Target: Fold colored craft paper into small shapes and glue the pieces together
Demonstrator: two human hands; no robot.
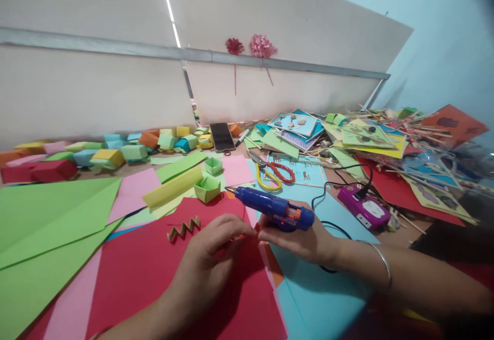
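My R hand point(304, 239) is wrapped round a blue hot-glue gun point(266, 203), nozzle pointing L. My L hand point(212, 252) is half-curled close by; can't tell if it's gripping anything. Beyond: zigzag paper strip point(184, 230) loose on red sheet point(131, 273), unglued afaict; 2 green paper boxes point(207, 190), folded, look done.

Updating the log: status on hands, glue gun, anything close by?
Right hand gripping blue glue gun. Left hand over red paper, grip unclear. Green paper box near nozzle; scissors lie beyond gun.
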